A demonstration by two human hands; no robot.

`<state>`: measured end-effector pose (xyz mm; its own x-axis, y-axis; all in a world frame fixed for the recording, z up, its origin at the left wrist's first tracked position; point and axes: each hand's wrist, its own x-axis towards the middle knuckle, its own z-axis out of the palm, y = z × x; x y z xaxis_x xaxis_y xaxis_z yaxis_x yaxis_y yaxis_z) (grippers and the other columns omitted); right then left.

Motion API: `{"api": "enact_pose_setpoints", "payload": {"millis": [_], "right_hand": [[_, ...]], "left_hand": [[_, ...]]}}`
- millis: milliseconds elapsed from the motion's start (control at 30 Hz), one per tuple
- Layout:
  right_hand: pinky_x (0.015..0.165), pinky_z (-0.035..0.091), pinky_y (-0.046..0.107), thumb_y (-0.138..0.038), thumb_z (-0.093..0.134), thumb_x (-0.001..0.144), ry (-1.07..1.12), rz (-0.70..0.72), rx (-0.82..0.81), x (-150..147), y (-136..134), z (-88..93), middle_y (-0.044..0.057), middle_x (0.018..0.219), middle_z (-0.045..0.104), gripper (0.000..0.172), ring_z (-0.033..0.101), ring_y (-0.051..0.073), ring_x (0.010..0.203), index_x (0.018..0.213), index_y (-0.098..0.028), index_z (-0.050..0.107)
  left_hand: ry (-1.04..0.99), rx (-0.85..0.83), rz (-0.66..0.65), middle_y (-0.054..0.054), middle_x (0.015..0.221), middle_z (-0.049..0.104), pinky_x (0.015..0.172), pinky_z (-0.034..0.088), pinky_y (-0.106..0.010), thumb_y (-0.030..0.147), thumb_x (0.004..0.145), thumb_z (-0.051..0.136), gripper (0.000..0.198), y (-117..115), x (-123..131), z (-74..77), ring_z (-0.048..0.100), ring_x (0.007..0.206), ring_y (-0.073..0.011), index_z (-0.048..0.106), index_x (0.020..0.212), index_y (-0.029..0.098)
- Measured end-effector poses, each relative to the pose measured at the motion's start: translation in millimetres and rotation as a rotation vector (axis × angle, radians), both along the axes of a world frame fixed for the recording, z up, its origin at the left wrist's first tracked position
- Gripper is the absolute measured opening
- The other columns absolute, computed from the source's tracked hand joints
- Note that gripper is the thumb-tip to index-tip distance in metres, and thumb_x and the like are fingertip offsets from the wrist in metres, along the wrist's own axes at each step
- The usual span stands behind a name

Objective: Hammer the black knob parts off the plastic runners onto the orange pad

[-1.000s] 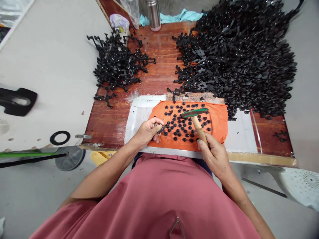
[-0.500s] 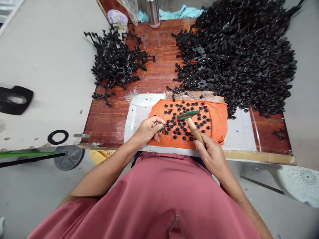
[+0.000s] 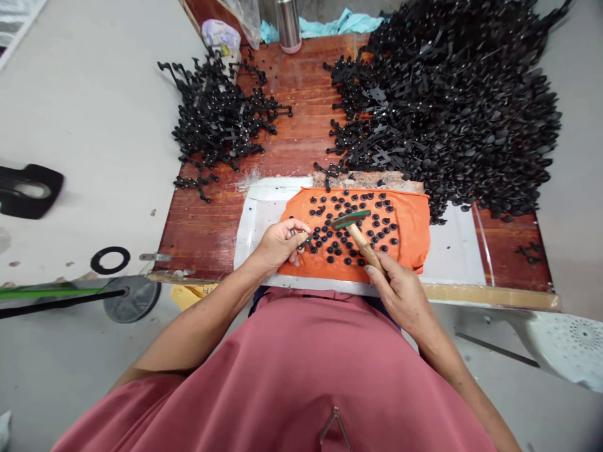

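My right hand point(image 3: 398, 282) is wrapped round the wooden handle of a hammer point(image 3: 362, 242), whose green head hangs over the middle of an orange cloth point(image 3: 412, 232). At the cloth's left side my left hand point(image 3: 282, 242) pinches a small black part point(image 3: 304, 242) between thumb and fingers; its full shape is partly hidden by the fingertips. Many small round black pieces point(image 3: 347, 260) with short stems lie spread over the cloth, some of them under the hammer head.
A large heap of black jointed parts point(image 3: 452, 113) covers the table's right side. A smaller heap point(image 3: 217, 113) lies at the left. At the back stands a steel bottle point(image 3: 288, 25) by a blue cloth point(image 3: 343, 24). A white stool point(image 3: 570, 345) is at the right.
The hammer head has shifted slightly left and tilted a little over the cloth. My left hand stays in place with the black part.
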<state>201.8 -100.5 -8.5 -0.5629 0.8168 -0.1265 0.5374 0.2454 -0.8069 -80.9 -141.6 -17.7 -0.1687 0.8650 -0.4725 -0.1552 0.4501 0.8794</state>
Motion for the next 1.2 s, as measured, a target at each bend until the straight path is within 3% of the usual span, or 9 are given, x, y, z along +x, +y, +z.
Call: {"api": "enact_pose_setpoints", "payload": {"millis": [100,200,433,633,733,900,967,1067,1200], "right_hand": [[0.093,0.061,0.040,-0.038,0.051,0.108,-0.037,0.047,0.040,2,0,4.0,0.010,0.134,0.077,0.046,0.076,0.029,0.115,0.151,-0.024,0.061],[0.100,0.062,0.044,-0.033,0.049,0.109,-0.079,0.107,0.072,2,1,10.6,0.009,0.144,0.072,0.053,0.075,0.029,0.122,0.162,-0.027,0.050],[0.098,0.064,0.041,-0.025,0.049,0.110,-0.058,0.178,0.325,-5,0,18.5,0.008,0.138,0.075,0.059,0.078,0.026,0.113,0.168,-0.030,0.040],[0.061,0.062,0.030,-0.028,0.045,0.112,-0.273,0.245,0.483,-12,-4,16.9,0.008,0.105,0.081,0.059,0.077,0.022,0.073,0.170,-0.031,0.036],[0.072,0.063,0.032,-0.025,0.043,0.112,-0.206,0.180,0.518,-14,-4,18.6,0.010,0.109,0.080,0.062,0.077,0.022,0.081,0.172,-0.029,0.030],[0.058,0.059,0.029,-0.028,0.047,0.109,-0.371,0.256,0.428,-25,0,16.7,0.006,0.092,0.080,0.056,0.074,0.021,0.066,0.165,-0.029,0.047],[0.070,0.063,0.031,-0.029,0.047,0.110,-0.250,0.214,0.354,-25,3,17.3,0.008,0.106,0.082,0.055,0.078,0.023,0.081,0.165,-0.027,0.047],[0.086,0.063,0.033,-0.033,0.049,0.110,-0.013,0.019,0.276,-10,9,21.6,0.007,0.124,0.080,0.054,0.078,0.022,0.098,0.164,-0.028,0.048],[0.070,0.062,0.031,-0.042,0.056,0.106,0.047,-0.260,0.180,28,18,22.2,0.005,0.100,0.078,0.054,0.074,0.020,0.079,0.158,-0.028,0.056]], "left_hand": [[-0.004,-0.009,-0.006,0.010,0.053,0.058,0.034,0.043,-0.019,0.044,0.076,0.086,0.043,2,0,1.3,0.044,0.030,-0.0056,0.063,0.099,0.016],[0.031,-0.033,-0.029,0.009,0.052,0.057,0.030,0.034,-0.017,0.041,0.080,0.083,0.036,2,1,2.6,0.042,0.028,-0.0056,0.064,0.099,0.016],[0.069,-0.023,-0.025,0.010,0.052,0.056,0.028,0.028,-0.016,0.038,0.085,0.077,0.030,-1,2,-1.8,0.042,0.026,-0.0059,0.062,0.100,0.018],[0.067,0.016,-0.003,0.013,0.052,0.056,0.027,0.025,-0.016,0.040,0.085,0.079,0.036,0,4,-7.0,0.037,0.025,-0.0057,0.050,0.099,0.023],[0.079,0.022,-0.019,0.012,0.053,0.056,0.028,0.026,-0.016,0.039,0.088,0.076,0.032,0,4,-7.4,0.037,0.025,-0.0052,0.049,0.098,0.023],[0.125,-0.002,-0.021,0.013,0.053,0.055,0.028,0.023,-0.016,0.031,0.090,0.070,0.024,1,3,-6.6,0.037,0.025,-0.0050,0.048,0.099,0.023],[0.142,-0.007,-0.033,0.013,0.054,0.056,0.029,0.023,-0.016,0.031,0.090,0.068,0.023,0,4,-6.0,0.038,0.026,-0.0054,0.048,0.099,0.024],[0.172,-0.002,-0.094,0.011,0.055,0.056,0.031,0.024,-0.016,0.035,0.091,0.066,0.022,-3,6,-2.6,0.040,0.029,-0.0063,0.049,0.100,0.023],[0.294,0.086,-0.222,0.007,0.059,0.057,0.040,0.032,-0.018,0.039,0.092,0.064,0.021,-1,-16,16.8,0.045,0.037,-0.0075,0.057,0.100,0.021]]}}
